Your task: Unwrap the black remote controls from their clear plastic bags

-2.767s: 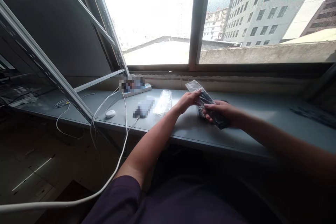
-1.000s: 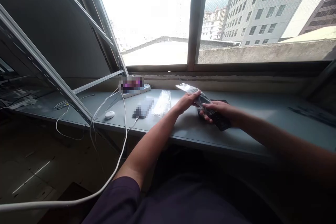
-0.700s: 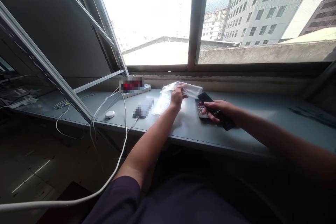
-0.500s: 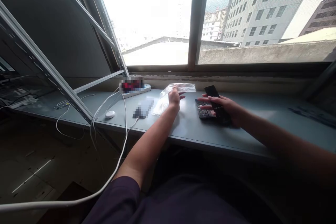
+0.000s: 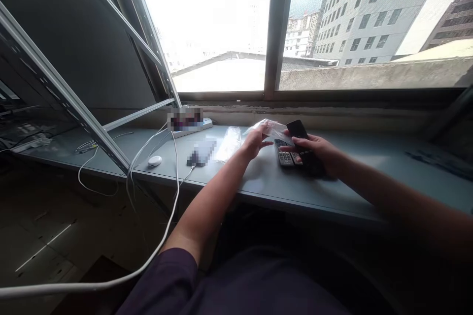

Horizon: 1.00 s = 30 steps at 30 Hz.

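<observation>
My left hand is closed on a thin clear plastic bag, which stretches across toward my right hand. My right hand grips a long black remote control, its far end tilted up and its near part dark and partly hidden by the fingers. The bag's edge reaches the held remote; whether it touches cannot be made out. Under and beside my right hand, black remotes with rows of small keys lie on the table. Another clear plastic bag rests flat to the left of my left hand.
A blurred-out phone-like device with a white cable lies on the grey table. Left of it are a round white object and a power strip. White cables and a slanted metal frame stand at left; a window is behind.
My left hand has moved right with one clear bag, toward the remote, leaving another bag lying behind. My right hand's fingers have drawn closer around the remote.
</observation>
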{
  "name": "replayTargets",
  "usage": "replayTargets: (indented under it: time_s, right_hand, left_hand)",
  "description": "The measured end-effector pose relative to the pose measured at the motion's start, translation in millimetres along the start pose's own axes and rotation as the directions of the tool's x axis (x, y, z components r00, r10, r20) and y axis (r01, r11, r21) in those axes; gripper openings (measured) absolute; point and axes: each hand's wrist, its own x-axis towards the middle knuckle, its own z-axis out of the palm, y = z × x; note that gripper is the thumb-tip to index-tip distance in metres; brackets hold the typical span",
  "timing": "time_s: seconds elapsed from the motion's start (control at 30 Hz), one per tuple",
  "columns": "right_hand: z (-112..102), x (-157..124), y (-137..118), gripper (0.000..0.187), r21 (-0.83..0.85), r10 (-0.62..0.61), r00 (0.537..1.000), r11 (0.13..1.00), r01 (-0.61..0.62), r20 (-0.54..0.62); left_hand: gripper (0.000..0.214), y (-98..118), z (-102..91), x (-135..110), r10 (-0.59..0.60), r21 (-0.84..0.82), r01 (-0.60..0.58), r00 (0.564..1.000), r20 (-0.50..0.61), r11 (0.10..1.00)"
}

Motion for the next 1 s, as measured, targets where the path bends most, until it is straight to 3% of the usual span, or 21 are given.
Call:
replayTargets:
  time_s: [0.07, 0.17, 0.33, 0.47, 0.63, 0.7, 0.77, 0.87, 1.0]
  right_hand:
    - [-4, 3, 1, 0.032, -0.001, -0.038, 0.999, 0.999, 0.038, 0.011]
    - [-6, 4, 3, 0.029, -0.019, -0.067, 0.998, 0.998, 0.067, 0.021]
    - [-4, 3, 4, 0.031, -0.045, -0.046, 0.999, 0.998, 0.047, 0.013]
    - [-3, 3, 3, 0.029, -0.048, -0.064, 0.998, 0.997, 0.063, -0.016]
    - [-1, 2, 1, 0.03, -0.041, -0.062, 0.997, 0.997, 0.06, -0.054]
    - [0, 1, 1, 0.03, -0.048, -0.073, 0.996, 0.996, 0.071, -0.047]
    - [0, 1, 1, 0.03, -0.058, -0.097, 0.995, 0.994, 0.095, -0.035]
    - [0, 2, 1, 0.034, -0.056, -0.123, 0.992, 0.991, 0.121, -0.04]
    - [-2, 2, 0, 0.042, -0.044, -0.155, 0.986, 0.987, 0.152, -0.056]
  left_hand:
    - [0.028, 3, -4.0, 4, 0.018, -0.088, -0.034, 0.986, -0.166, 0.996]
    - [0.024, 10, -12.2, 9, 0.032, -0.225, -0.129, 0.921, -0.389, 0.966]
    - [0.025, 19, -20.7, 7, 0.04, -0.308, -0.24, 0.842, -0.537, 0.921]
    - [0.032, 19, -18.6, 3, 0.046, -0.318, -0.219, 0.881, -0.472, 0.923]
    - [0.008, 9, -12.2, 4, -0.055, -0.311, -0.046, 0.95, -0.308, 0.949]
    - [0.018, 5, -10.7, 6, -0.068, -0.314, -0.016, 0.965, -0.253, 0.949]
    - [0.026, 4, -10.3, 7, -0.052, -0.327, -0.027, 0.971, -0.233, 0.945]
    - [0.031, 7, -11.1, 6, -0.05, -0.369, -0.062, 0.957, -0.285, 0.927]
    - [0.021, 14, -12.9, 3, -0.102, -0.442, -0.04, 0.95, -0.293, 0.896]
